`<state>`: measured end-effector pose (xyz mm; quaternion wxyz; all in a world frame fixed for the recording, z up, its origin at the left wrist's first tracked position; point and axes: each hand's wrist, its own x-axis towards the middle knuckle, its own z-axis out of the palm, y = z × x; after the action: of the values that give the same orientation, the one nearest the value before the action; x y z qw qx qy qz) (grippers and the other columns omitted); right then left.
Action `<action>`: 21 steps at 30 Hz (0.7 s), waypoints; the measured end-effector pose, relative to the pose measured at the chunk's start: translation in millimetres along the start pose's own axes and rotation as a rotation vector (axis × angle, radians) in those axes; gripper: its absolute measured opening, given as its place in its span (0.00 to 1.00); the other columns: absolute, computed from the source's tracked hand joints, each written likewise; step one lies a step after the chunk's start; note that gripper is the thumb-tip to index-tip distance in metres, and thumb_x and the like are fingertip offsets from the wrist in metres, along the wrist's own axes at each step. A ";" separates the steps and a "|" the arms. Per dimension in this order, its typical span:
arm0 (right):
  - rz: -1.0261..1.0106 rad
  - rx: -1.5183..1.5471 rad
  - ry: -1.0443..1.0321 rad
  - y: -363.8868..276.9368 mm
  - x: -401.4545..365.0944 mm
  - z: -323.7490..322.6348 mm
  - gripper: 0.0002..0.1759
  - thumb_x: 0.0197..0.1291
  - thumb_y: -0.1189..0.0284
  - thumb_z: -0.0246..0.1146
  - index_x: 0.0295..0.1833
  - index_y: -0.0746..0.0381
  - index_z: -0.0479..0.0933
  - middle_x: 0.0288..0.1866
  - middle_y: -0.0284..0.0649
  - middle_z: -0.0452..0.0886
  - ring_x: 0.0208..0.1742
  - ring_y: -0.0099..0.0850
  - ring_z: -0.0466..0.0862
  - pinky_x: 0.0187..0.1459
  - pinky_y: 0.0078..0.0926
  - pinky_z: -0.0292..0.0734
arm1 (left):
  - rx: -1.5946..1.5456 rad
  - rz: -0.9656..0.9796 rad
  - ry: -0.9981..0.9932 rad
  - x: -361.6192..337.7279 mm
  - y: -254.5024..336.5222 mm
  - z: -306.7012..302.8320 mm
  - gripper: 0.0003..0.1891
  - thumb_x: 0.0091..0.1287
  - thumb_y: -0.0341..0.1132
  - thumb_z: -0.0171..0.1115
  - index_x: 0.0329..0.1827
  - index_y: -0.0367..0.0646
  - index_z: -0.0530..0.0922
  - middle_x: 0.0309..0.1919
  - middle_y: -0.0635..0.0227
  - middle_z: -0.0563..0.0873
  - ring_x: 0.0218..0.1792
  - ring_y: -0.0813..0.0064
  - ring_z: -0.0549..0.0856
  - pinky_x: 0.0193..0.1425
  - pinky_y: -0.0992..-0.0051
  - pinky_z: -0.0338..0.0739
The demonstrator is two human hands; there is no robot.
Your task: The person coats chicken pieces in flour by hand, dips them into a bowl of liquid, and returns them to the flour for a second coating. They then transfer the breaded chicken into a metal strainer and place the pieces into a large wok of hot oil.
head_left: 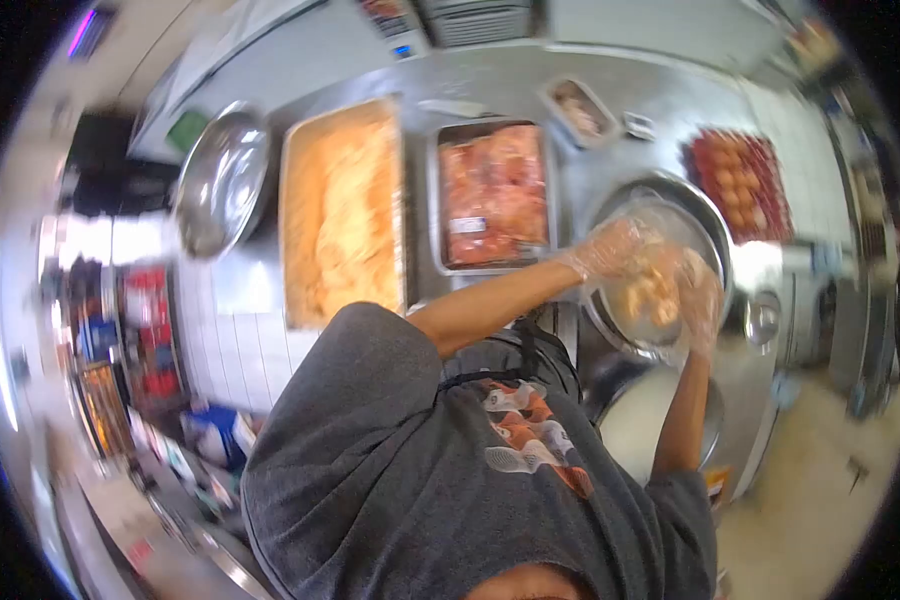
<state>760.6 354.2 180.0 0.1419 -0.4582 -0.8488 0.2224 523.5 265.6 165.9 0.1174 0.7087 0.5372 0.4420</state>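
Observation:
Both my hands are in clear plastic gloves over a round steel bowl [722,232] at the right of the counter. My left hand [618,248] reaches over the bowl's left side, its fingers curled at yellowish, battered-looking food pieces [653,297]. From the right rim my right hand [700,290] bends inward, its fingers closed against the same pieces. The gloves and blur partly hide the fingertips. Pale, cloudy contents show around the pieces.
Left of the bowl are a tray of packed raw meat [495,190] and a large tray of orange-yellow mixture [345,210]. An empty steel bowl [225,180] leans farther left. Eggs [738,185] sit at the right, beyond a small container [580,112]. A pale-filled bowl [640,425] stands below.

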 end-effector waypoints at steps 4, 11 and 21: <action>0.023 0.279 -0.255 -122.2 24.2 26.2 0.28 0.66 0.66 0.69 0.68 0.65 0.78 0.63 0.50 0.85 0.63 0.40 0.85 0.65 0.34 0.78 | -0.072 -0.405 0.165 -51.8 18.4 -126.6 0.12 0.62 0.35 0.72 0.46 0.39 0.86 0.36 0.54 0.90 0.37 0.56 0.91 0.46 0.64 0.86; -0.408 0.731 -0.557 -342.9 66.3 166.0 0.30 0.66 0.62 0.68 0.69 0.67 0.76 0.59 0.49 0.87 0.59 0.38 0.87 0.62 0.33 0.80 | 0.701 -0.855 0.505 -226.9 -36.7 -290.6 0.26 0.60 0.45 0.75 0.56 0.37 0.83 0.50 0.50 0.89 0.51 0.53 0.89 0.56 0.59 0.82; -0.931 -0.574 -0.418 -489.3 222.7 426.7 0.17 0.72 0.70 0.53 0.60 0.58 0.82 0.58 0.47 0.86 0.57 0.45 0.87 0.60 0.43 0.80 | 0.524 -1.004 -0.012 -273.0 -253.4 -385.9 0.46 0.55 0.54 0.78 0.75 0.42 0.71 0.74 0.50 0.73 0.75 0.47 0.71 0.77 0.52 0.66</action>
<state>100.9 200.4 69.3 -0.0756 -0.0033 -0.9970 -0.0165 57.6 10.5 91.3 0.1361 0.3743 0.8994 0.1799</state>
